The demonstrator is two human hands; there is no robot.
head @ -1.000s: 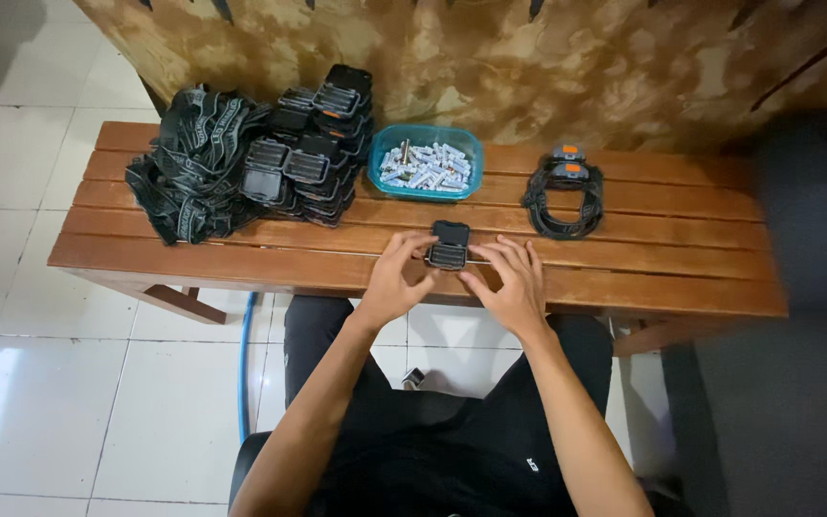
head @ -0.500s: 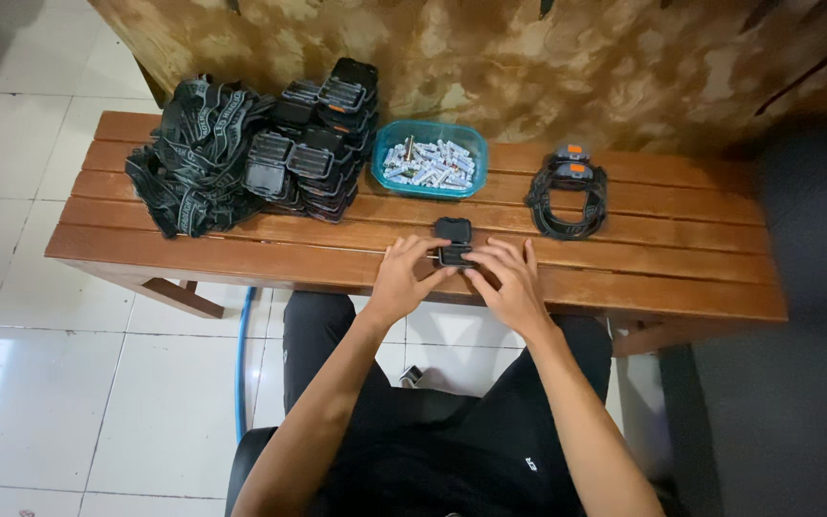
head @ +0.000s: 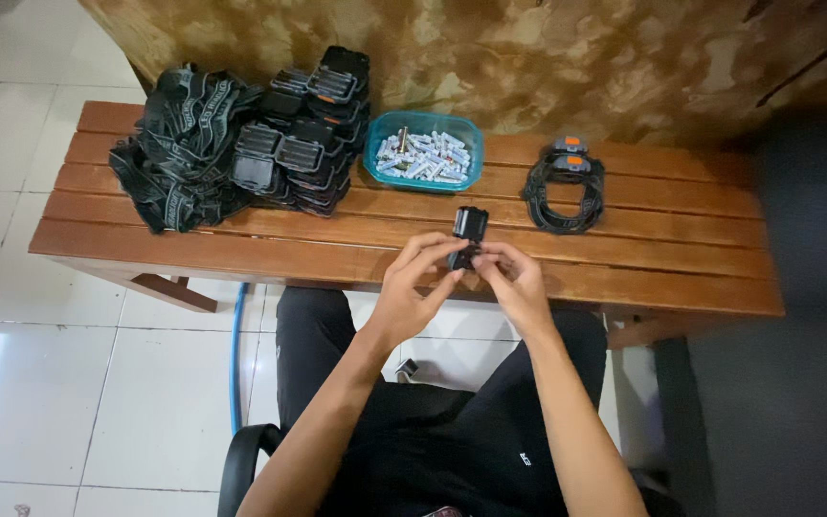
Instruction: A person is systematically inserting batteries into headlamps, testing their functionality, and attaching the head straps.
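From the head view, looking down: one small black lamp (head: 468,235) sits in the person's two hands, over the near edge of the wooden table (head: 624,278). The left hand (head: 412,292) has its fingers closed on the lamp's lower part from about 8 o'clock; the right hand (head: 519,287) pinches the same part from about 4 o'clock. The lamp's hinged top stands open, pointing to 12 o'clock past the fingertips.

One teal tray (head: 375,144) of small silvery batteries, too many to count, lies at 12 o'clock from the hands, well apart. One stack of black lamp bodies (head: 308,144) stands at 10 o'clock, touching one heap of grey-black straps (head: 179,144) further left; I cannot count the pieces in either. At 2 o'clock lies one finished headlamp (head: 565,182) with coiled strap and orange buttons. Nothing lies between the hands and these things. Below the table are the person's dark-clothed lap and a white tiled floor (head: 69,383).
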